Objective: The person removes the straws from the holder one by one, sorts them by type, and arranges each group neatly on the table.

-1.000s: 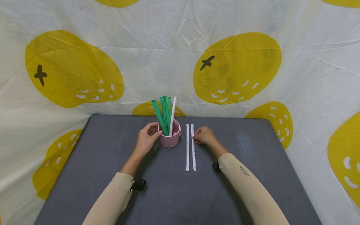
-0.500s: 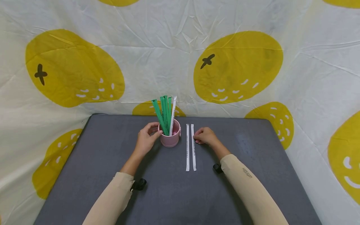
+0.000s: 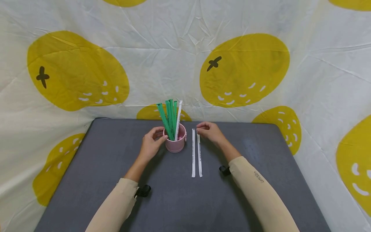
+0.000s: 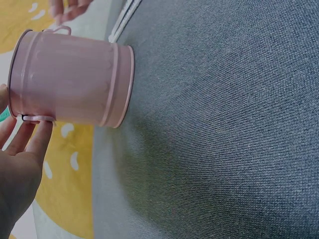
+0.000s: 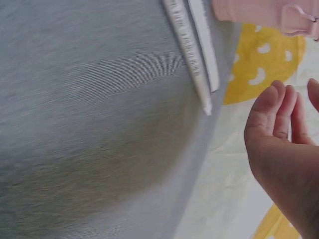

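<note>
A small pink bucket (image 3: 175, 146) stands upright near the far edge of the table. Several green paper-wrapped straws (image 3: 164, 120) and one white-wrapped straw (image 3: 178, 119) lean inside it. My left hand (image 3: 150, 141) holds the bucket from its left side, thumb at the rim and fingertips against the side by the handle lug, as the left wrist view shows. Two white-wrapped straws, a left one (image 3: 193, 154) and a right one (image 3: 199, 158), lie side by side on the table. Above their far ends hovers my right hand (image 3: 211, 132), fingers loosely bent around nothing.
The dark grey table (image 3: 171, 203) spreads out in front of me, its far edge just behind the bucket. A white curtain (image 3: 162, 74) printed with big yellow fruit hangs behind and around it.
My right hand has moved away from the middle of the right-hand white straw, up toward its far end. The left hand and the bucket stay in place.
</note>
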`<action>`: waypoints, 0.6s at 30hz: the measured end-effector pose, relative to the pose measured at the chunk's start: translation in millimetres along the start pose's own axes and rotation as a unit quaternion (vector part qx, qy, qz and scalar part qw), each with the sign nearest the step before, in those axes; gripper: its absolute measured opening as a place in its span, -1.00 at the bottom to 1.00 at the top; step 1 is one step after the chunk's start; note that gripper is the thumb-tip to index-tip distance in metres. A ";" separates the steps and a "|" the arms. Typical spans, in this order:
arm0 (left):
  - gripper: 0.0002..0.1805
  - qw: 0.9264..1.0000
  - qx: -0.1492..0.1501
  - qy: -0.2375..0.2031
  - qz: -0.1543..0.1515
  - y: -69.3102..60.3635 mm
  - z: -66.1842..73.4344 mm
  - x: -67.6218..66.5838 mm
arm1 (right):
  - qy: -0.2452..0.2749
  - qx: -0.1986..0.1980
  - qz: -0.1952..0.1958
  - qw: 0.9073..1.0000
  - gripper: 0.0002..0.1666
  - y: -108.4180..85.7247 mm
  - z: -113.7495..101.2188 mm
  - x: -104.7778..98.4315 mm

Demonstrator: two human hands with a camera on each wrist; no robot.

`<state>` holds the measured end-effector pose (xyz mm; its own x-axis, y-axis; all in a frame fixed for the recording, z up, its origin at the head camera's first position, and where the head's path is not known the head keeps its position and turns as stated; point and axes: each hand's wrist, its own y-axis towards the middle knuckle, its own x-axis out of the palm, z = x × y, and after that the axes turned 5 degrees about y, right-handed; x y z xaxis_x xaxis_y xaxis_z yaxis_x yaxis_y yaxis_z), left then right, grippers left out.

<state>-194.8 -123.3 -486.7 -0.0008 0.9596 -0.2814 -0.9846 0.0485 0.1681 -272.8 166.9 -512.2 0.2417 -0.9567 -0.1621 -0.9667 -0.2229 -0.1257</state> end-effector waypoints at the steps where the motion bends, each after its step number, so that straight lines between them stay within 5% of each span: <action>1: -0.52 1.000 0.001 0.000 -0.001 0.2 -0.1 0.3 | 0.006 -0.006 -0.004 1.000 -0.60 0.7 -3.6 0.8; 18: -0.52 1.000 -0.006 0.006 0.003 1.9 0.8 2.0 | -0.003 -0.058 -0.026 0.998 -0.58 29.3 -48.1 39.7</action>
<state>-196.6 -121.0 -486.2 -0.0085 0.9567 -0.2911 -0.9867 0.0391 0.1575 -295.6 113.4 -475.2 0.2921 -0.9421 -0.1645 -0.9559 -0.2930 -0.0193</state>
